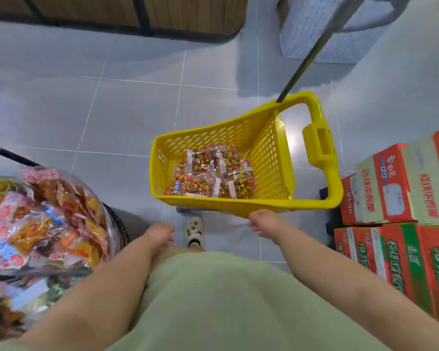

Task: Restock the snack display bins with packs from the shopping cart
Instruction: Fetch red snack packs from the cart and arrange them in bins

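A yellow plastic shopping cart (pixel 271 198) stands on the tiled floor in front of me. Several clear snack packs (pixel 213 173) with red and gold contents lie on its bottom. At the left, a round clear display bin (pixel 113 224) is heaped with mixed snack packs (pixel 41 216). My left hand (pixel 160 234) hangs empty between the bin and the cart, fingers loosely curled. My right hand (pixel 264 222) is just below the cart's near rim, fingers relaxed, holding nothing; I cannot tell whether it touches the rim.
Red, green and white cardboard boxes (pixel 403 198) are stacked at the right, close beside the cart. A dark pole (pixel 304 62) slants up from the cart's handle. A wood-panelled fixture (pixel 137 13) runs along the far side. My shoe (pixel 193 230) is below the cart.
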Demonstrator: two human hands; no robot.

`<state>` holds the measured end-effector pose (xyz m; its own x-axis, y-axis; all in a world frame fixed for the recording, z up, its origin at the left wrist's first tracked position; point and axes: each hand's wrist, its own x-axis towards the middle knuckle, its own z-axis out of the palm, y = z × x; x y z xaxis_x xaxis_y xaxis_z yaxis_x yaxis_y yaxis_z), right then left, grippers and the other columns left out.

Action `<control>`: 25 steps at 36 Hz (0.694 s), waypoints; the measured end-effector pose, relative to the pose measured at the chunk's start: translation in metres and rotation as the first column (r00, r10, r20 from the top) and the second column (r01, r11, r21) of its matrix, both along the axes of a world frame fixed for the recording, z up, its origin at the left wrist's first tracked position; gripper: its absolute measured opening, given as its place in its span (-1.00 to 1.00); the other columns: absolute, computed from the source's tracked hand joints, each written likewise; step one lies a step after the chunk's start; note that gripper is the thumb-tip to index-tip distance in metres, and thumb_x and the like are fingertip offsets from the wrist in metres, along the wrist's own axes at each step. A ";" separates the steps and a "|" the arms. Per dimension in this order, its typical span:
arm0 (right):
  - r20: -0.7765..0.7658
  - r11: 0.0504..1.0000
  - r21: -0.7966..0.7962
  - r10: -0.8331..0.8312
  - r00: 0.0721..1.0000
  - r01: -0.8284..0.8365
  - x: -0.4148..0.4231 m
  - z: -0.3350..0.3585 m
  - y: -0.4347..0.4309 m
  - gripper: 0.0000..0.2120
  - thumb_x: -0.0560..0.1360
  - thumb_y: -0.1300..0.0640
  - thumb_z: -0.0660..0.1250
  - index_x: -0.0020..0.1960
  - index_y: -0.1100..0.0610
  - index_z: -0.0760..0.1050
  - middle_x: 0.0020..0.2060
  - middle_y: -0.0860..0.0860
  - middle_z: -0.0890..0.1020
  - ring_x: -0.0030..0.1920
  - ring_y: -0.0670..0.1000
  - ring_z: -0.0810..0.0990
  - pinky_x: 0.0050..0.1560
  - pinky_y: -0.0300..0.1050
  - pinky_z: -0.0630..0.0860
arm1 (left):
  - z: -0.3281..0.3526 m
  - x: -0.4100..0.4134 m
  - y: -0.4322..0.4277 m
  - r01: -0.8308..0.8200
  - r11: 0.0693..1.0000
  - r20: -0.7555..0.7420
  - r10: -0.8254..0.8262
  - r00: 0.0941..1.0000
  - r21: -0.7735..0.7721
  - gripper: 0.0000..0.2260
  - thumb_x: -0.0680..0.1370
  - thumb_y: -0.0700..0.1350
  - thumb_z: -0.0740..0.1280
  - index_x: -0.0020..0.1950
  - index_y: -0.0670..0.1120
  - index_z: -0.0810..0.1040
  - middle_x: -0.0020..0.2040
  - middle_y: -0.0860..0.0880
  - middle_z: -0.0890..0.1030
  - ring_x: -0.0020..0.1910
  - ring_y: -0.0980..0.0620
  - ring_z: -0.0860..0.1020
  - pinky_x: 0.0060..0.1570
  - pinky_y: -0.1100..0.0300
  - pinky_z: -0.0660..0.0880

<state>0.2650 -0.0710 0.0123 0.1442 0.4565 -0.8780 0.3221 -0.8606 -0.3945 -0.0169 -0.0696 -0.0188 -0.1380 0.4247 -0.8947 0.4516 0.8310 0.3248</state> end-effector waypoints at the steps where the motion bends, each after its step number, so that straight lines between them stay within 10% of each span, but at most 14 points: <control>1: 0.005 1.000 -0.008 0.010 1.000 -0.010 -0.003 0.001 0.012 -0.78 0.57 0.28 0.11 -0.22 0.11 0.35 -0.29 0.07 0.41 -0.30 0.01 0.41 -0.34 -0.22 0.26 | 0.001 -0.003 0.017 -0.009 1.000 0.000 0.010 1.000 0.017 -0.87 0.63 -0.19 0.15 -0.10 -0.15 0.40 -0.25 -0.12 0.48 -0.38 -0.02 0.42 -0.36 0.20 0.31; 7: 0.054 0.999 0.039 -0.001 0.999 -0.001 -0.015 0.001 0.081 -0.76 0.56 0.24 0.19 -0.25 0.03 0.36 -0.08 0.07 0.48 -0.22 -0.04 0.47 -0.15 -0.17 0.47 | 0.005 -0.029 0.105 0.011 0.997 -0.030 -0.009 1.000 0.072 -0.89 0.62 -0.13 0.15 0.04 -0.15 0.41 -0.16 -0.12 0.52 -0.30 -0.01 0.49 -0.29 0.21 0.35; 14: 0.074 0.998 -0.001 0.060 0.995 -0.060 -0.034 -0.016 0.147 -0.82 0.55 0.25 0.15 -0.23 0.13 0.39 -0.28 0.07 0.46 -0.31 -0.01 0.44 -0.29 -0.19 0.39 | -0.003 -0.056 0.157 -0.130 0.989 -0.027 0.133 0.991 0.074 -0.91 0.63 -0.15 0.17 0.04 -0.15 0.42 -0.21 -0.10 0.50 -0.30 -0.01 0.48 -0.25 0.19 0.36; 19: 0.082 0.942 -0.037 0.334 0.939 -0.332 -0.048 -0.051 0.177 -0.77 0.57 0.18 0.18 -0.25 0.01 0.39 -0.06 0.11 0.51 -0.32 -0.10 0.40 -0.11 -0.18 0.44 | -0.016 -0.061 0.170 -0.235 0.972 -0.041 0.235 0.971 0.008 -0.83 0.58 -0.19 0.20 -0.22 -0.10 0.40 -0.29 -0.09 0.47 -0.37 0.01 0.42 -0.34 0.24 0.29; 25: 0.026 0.839 -0.101 0.540 0.841 -0.535 -0.065 -0.102 0.199 -0.75 0.55 0.16 0.24 0.18 0.19 0.54 0.17 0.19 0.57 -0.33 -0.16 0.37 -0.26 -0.33 0.34 | -0.047 -0.058 0.177 -0.118 0.993 -0.096 0.119 0.988 0.015 -0.82 0.53 -0.12 0.29 -0.22 -0.18 0.51 -0.26 -0.20 0.47 -0.26 -0.04 0.45 -0.31 0.14 0.32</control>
